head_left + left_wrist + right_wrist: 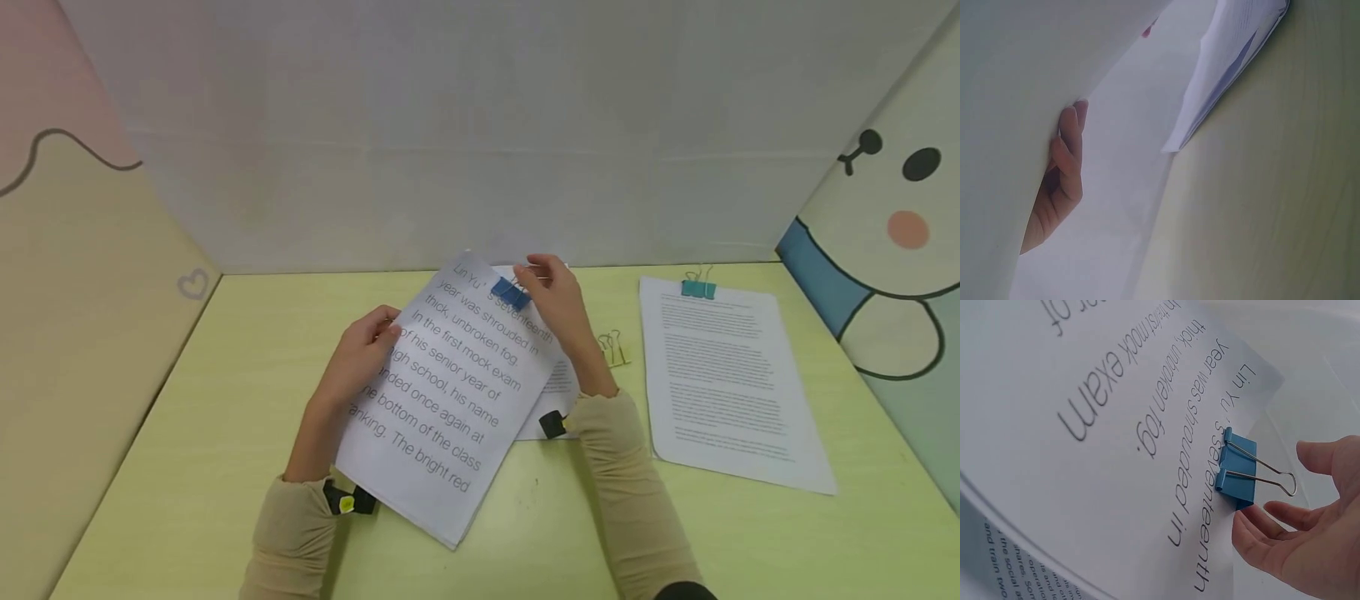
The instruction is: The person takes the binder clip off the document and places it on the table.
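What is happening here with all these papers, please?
A person's left hand holds large-print sheets by their left side, over the table. A blue binder clip is on their top edge, and the right hand is at it, thumb apart from the clip. Other printed sheets lie partly hidden behind. To the right lies another stack with a teal clip.
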`<control>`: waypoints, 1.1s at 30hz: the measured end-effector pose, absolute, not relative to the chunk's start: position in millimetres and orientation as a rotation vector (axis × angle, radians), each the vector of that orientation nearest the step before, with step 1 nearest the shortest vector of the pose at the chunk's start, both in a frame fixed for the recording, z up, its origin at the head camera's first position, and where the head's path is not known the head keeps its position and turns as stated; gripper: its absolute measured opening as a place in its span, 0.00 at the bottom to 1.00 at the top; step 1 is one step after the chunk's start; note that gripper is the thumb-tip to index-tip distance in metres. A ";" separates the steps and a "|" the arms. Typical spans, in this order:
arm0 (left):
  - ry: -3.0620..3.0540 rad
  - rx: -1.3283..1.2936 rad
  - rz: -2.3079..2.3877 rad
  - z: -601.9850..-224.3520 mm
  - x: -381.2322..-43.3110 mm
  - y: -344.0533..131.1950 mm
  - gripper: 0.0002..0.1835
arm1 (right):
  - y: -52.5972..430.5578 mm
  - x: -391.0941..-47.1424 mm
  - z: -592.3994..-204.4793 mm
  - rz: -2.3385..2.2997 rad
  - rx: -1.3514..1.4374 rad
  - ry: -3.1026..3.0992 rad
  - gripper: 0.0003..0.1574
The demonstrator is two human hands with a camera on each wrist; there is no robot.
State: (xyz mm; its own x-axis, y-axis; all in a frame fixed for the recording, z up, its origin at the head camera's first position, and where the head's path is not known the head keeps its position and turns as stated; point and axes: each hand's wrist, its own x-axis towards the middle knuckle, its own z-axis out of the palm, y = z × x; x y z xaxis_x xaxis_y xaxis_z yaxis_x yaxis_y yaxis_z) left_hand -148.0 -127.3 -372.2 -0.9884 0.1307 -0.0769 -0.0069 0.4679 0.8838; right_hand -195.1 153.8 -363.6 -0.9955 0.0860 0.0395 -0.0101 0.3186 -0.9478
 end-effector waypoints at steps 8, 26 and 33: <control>2.533 0.115 1.580 -370.3 -145.4 -127.4 0.13 | 160.1 -197.2 -367.1 1.857 -0.093 -2.425 0.32; 2.466 0.055 1.647 -374.1 -147.1 -138.4 0.14 | 170.4 -195.0 -363.2 1.972 0.091 -2.533 0.31; 2.467 0.065 1.658 -377.0 -145.7 -138.7 0.14 | 171.6 -192.9 -363.4 1.939 0.100 -2.636 0.30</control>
